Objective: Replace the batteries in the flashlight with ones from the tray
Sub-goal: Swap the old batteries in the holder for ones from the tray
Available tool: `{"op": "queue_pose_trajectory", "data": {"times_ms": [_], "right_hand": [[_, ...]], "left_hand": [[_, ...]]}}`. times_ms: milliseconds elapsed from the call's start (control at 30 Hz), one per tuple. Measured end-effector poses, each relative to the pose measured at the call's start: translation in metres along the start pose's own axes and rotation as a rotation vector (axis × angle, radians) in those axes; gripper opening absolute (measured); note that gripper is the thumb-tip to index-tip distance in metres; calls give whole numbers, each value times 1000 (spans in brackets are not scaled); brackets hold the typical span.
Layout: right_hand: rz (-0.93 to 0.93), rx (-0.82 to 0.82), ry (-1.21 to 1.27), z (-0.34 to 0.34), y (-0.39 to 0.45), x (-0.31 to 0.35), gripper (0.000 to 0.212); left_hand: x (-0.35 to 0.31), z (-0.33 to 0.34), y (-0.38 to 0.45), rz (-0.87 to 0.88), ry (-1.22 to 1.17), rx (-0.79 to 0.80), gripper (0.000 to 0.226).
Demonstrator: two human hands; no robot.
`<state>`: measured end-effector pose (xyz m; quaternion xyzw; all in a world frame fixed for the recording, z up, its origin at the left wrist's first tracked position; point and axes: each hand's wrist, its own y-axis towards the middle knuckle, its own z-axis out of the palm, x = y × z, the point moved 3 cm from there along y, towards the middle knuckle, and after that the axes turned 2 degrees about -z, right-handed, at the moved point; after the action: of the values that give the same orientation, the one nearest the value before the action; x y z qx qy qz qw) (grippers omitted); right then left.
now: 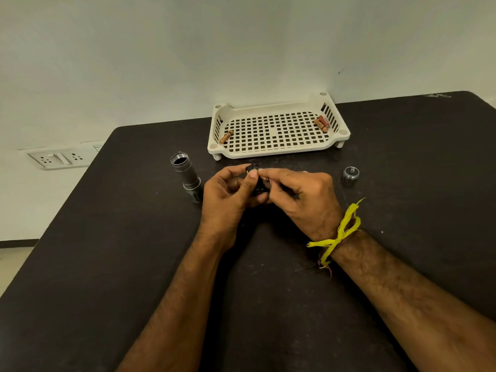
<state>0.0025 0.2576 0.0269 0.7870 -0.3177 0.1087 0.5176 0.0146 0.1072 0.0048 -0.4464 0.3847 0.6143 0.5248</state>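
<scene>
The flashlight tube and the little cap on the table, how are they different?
The flashlight body is a long tube, while the end cap is short and stubby. The flashlight body stands by the left hand with its open end up, hollow inside; the end cap sits past the right hand with a small spring on top. Both are grey metal, standing alone on the dark table.

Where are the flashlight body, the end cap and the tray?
flashlight body (185, 171), head view, on its grey barrel.
end cap (350, 175), head view, on its top by the spring.
tray (271, 108), head view, on its back rim.
</scene>
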Motion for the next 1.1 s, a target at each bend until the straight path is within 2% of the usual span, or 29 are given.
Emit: {"op": "queue_pose_trajectory", "data": {"times_ms": [200, 300, 400, 500, 600, 733, 967, 1100], "right_hand": [[168, 40, 143, 1, -4, -1, 25], [338, -41, 202, -1, -3, -7, 13], [474, -110, -25, -8, -5, -18, 10], [555, -3, -283, -10, -7, -27, 10], [534, 63, -406, -8, -7, -26, 12], [530, 51, -394, -7, -8, -26, 20], [355, -158, -124, -12, -2, -17, 13], [306, -115, 76, -6, -3, -11, 12]], "left_hand": [[4, 0, 2, 44, 123, -122, 30], [3, 4, 1, 80, 191, -95, 27], [2, 5, 0, 71, 192, -105, 24], [1, 4, 1, 47, 238, -77, 26], [2, 7, 2, 44, 260, -1, 25], [1, 6, 2, 51, 250, 62, 28], [0, 4, 3, 63, 206, 79, 27], [1, 1, 3, 50, 138, 104, 27]]}}
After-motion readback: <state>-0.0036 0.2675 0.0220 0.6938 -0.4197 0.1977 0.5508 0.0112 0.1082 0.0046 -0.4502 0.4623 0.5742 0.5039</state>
